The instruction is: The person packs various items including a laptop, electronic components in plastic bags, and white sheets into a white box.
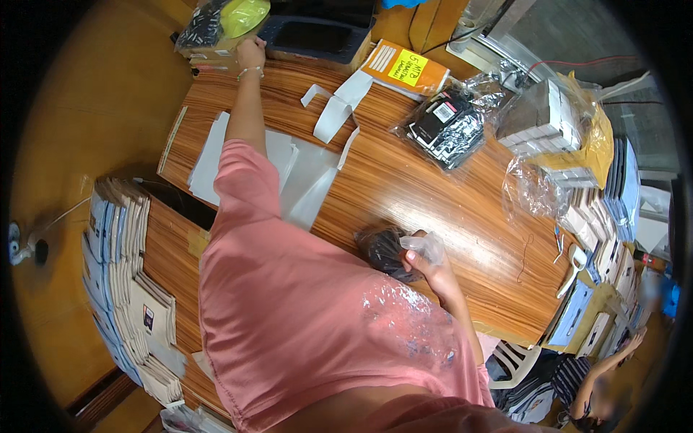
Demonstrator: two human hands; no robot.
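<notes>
Clear plastic (433, 249) wraps a dark bundle (381, 249) over the table (404, 195), long axis roughly ten to four o'clock, clamped by the nearer right hand (434, 273). Well apart at eleven, the left hand (251, 52) sits by a yellow-green thing (242, 16), grip unclear. At twelve, an orange packet (435, 77) bears a lettered yellow label (408, 68).

We saw a pink shirt (289, 303) mottled in white and grey, a brown, dark-streaked tabletop (469, 195), a blackish bundle (381, 250) and a lime-yellow bag (244, 16).
</notes>
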